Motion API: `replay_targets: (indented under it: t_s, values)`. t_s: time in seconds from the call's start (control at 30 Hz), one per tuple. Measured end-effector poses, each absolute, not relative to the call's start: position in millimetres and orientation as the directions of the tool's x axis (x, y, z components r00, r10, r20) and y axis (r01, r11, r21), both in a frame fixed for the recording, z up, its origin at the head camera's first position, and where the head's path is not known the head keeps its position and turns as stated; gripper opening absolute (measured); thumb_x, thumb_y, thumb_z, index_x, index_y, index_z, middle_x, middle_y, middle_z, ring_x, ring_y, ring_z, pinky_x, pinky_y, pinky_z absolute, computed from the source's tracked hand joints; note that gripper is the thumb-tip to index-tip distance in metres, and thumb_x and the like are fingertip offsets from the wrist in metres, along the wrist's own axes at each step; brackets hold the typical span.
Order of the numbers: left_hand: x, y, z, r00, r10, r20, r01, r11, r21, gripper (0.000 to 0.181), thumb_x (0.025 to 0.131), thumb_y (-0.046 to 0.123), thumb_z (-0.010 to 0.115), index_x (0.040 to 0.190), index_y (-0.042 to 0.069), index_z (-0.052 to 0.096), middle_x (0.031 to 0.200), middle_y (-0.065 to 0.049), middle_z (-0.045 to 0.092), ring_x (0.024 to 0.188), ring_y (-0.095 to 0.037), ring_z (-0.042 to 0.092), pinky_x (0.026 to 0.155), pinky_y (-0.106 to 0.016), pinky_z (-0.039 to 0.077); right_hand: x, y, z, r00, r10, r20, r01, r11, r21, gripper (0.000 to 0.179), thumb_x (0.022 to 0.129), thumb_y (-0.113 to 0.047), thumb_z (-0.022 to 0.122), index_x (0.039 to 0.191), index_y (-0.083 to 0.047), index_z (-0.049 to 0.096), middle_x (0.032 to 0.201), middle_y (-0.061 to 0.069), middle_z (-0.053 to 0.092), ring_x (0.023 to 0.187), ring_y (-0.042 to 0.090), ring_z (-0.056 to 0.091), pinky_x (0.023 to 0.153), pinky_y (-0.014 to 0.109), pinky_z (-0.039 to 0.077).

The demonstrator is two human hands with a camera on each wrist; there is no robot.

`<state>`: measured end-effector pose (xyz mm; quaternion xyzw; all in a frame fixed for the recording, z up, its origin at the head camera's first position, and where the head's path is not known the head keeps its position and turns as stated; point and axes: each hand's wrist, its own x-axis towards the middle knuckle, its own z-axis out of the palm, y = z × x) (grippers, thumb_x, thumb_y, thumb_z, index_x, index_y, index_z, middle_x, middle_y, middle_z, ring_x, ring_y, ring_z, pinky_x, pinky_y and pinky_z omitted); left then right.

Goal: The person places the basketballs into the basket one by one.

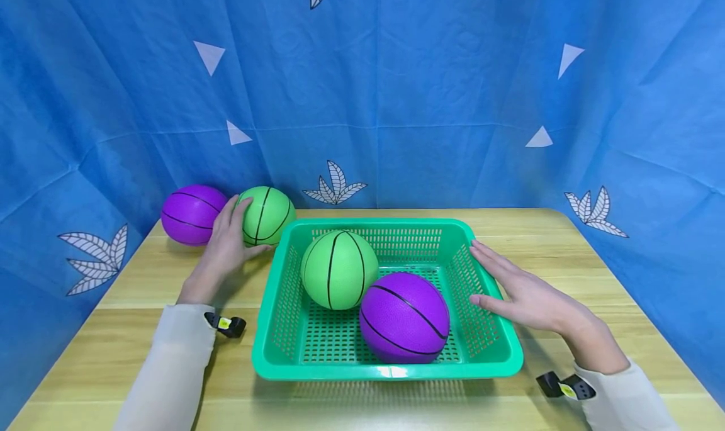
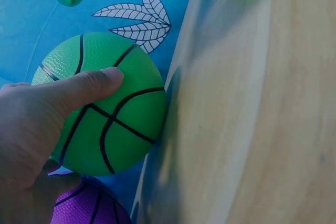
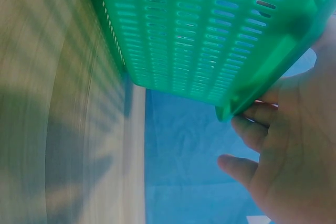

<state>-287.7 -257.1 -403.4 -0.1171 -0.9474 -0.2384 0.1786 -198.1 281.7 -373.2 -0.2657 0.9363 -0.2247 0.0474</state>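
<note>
My left hand (image 1: 223, 247) spans a small green basketball (image 1: 270, 216) at the back left of the table. In the left wrist view the thumb lies on the ball's near face, with the other fingers behind it. A purple basketball (image 1: 194, 214) sits just left of that hand. My right hand (image 1: 529, 297) rests at the right rim of the green plastic basket (image 1: 328, 373), fingers extended and the thumb over the edge. Inside the basket lie another green basketball (image 1: 340, 270) and another purple basketball (image 1: 404, 318), side by side.
The basket stands upright in the middle of a light wooden table (image 1: 566, 242). A blue cloth (image 1: 430, 91) with leaf and triangle prints hangs behind and along both sides. The green ball outside is close to the basket's back left corner.
</note>
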Motion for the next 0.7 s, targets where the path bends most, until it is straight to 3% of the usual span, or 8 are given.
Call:
replay_targets:
  t_s: [0.5,0.7]
  values:
    - [-284,-257,-394,-0.909,0.081,0.408,0.270,0.861,0.430,0.105,0.068,0.023,0.091,0.151,0.009,0.029,0.153,-0.026,0.024,0.132,-0.053,0.028,0.102,-0.072,0.029,-197,282,-375,-0.856,-0.516,0.032,-0.475,0.759,-0.446,0.085,0.096,-0.051,0.057,0.158,-0.014,0.013,0.164,0.005,0.009,0.145,0.038,0.020,0.109,0.060,0.030]
    - [-282,-258,-388,-0.882,0.060,0.467,0.290,0.850,0.439,0.102,0.067,0.022,0.091,0.149,0.008,0.032,0.150,-0.024,0.029,0.130,-0.052,0.032,0.101,-0.070,0.031,-197,282,-375,-0.852,-0.522,0.039,-0.482,0.753,-0.448,0.084,0.096,-0.050,0.057,0.158,-0.014,0.013,0.164,0.005,0.009,0.144,0.038,0.020,0.108,0.060,0.030]
